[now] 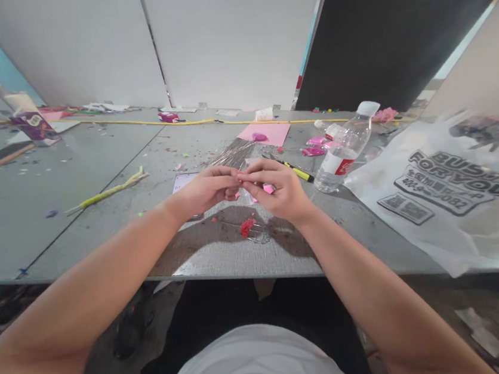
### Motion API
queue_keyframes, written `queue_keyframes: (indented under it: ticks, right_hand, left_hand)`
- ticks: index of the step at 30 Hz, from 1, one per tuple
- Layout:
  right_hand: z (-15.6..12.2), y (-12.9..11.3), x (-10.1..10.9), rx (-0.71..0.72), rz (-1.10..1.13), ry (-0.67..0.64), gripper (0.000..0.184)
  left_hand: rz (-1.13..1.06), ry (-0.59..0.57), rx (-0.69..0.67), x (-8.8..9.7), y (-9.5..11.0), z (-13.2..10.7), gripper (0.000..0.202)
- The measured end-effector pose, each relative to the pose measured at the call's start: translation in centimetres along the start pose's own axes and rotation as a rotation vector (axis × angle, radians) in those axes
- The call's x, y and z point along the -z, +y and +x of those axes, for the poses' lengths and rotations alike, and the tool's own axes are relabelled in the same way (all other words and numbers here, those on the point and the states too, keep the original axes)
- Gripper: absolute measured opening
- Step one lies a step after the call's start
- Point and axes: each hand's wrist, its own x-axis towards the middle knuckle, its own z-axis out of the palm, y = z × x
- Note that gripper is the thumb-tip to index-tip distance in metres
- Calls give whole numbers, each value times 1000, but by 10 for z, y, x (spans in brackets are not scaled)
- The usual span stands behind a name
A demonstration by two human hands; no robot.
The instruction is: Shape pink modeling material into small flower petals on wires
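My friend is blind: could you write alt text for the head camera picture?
A person's left hand and right hand meet above a cluttered grey table; anything between them is too small to make out. A red clump lies nearer the body, with a large clear bottle and white bag at right.

Worktop, grey, littered with scraps. On it I log: clear bottle, red-labelled; white printed bag; pink sheet; thin wires, bundled; yellow cord; red clump, seemingly in something transparent, too blurred to identify.
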Motion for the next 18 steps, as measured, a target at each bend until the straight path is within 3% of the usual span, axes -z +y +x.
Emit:
queue_keyframes:
  ticks: [5, 9, 14, 18]
  right_hand:
    - [1, 0, 3, -58, 37, -15, 9]
    - [4, -3, 9, -265, 104, -133, 3]
    - [6, -4, 11, -640, 352, -265, 21]
    - [7, -3, 6, -780, 535, -232, 37]
  left_hand:
    - [154, -13, -25, -4, 6, -3, 6]
    - [454, -37, -71, -5, 12, -6, 9]
    - [721, -82, -229, -2, 13, -7, 22]
    - [758, -46, -321, -3, 13, -7, 19]
